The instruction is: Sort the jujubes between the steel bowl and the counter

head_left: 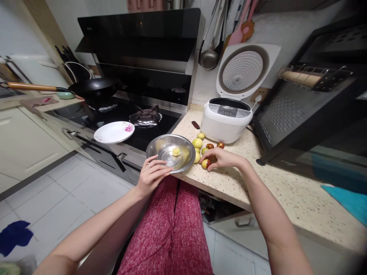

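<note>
A steel bowl (160,147) sits at the counter's front corner with one yellow-green fruit (176,151) inside. My left hand (151,173) grips the bowl's near rim. Several small fruits (197,143), yellow-green and reddish-brown, lie on the speckled counter (258,183) to the right of the bowl. My right hand (220,157) rests among them, its fingers closed around a reddish-yellow fruit (205,164) at the near end of the pile.
A white rice cooker (226,119) stands open behind the fruits. A black oven door (289,114) hangs open to the right. A white plate (114,132) and a wok (94,88) sit on the stove to the left. A teal cloth (348,200) lies far right.
</note>
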`<action>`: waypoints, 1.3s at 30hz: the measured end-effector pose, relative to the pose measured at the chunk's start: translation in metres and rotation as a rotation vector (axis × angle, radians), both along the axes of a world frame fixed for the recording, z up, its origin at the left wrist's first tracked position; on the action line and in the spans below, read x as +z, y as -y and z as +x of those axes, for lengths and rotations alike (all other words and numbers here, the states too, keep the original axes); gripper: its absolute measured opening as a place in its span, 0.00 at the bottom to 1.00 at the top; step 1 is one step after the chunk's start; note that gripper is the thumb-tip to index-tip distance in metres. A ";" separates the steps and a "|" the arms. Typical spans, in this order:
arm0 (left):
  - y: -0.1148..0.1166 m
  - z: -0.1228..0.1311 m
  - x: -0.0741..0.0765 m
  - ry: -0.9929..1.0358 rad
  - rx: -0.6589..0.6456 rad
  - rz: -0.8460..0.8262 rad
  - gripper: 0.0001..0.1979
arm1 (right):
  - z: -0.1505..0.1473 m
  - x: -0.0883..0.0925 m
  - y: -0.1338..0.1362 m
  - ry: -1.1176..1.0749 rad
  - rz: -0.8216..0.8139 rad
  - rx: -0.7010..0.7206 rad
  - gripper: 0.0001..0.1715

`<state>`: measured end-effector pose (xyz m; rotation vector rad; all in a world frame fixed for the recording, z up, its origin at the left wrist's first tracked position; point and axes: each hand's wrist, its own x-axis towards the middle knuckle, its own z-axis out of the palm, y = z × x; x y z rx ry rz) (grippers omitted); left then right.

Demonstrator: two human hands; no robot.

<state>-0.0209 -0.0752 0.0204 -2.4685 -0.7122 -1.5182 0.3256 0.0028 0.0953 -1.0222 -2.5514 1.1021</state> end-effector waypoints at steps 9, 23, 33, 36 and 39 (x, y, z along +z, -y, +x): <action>0.001 0.003 -0.002 0.018 -0.001 -0.017 0.10 | -0.011 0.013 0.015 -0.397 0.014 -0.123 0.24; 0.008 0.015 0.000 -0.028 -0.009 0.070 0.09 | -0.070 -0.008 0.014 -0.404 0.339 -0.159 0.17; 0.007 0.018 0.002 -0.042 -0.002 0.096 0.09 | -0.098 -0.003 -0.002 -0.135 0.249 0.013 0.21; 0.007 0.017 0.001 -0.058 0.010 0.098 0.11 | -0.103 -0.005 -0.003 -0.082 0.264 0.057 0.20; 0.007 0.016 0.002 -0.072 0.007 0.097 0.13 | -0.103 -0.008 -0.004 -0.076 0.265 0.077 0.20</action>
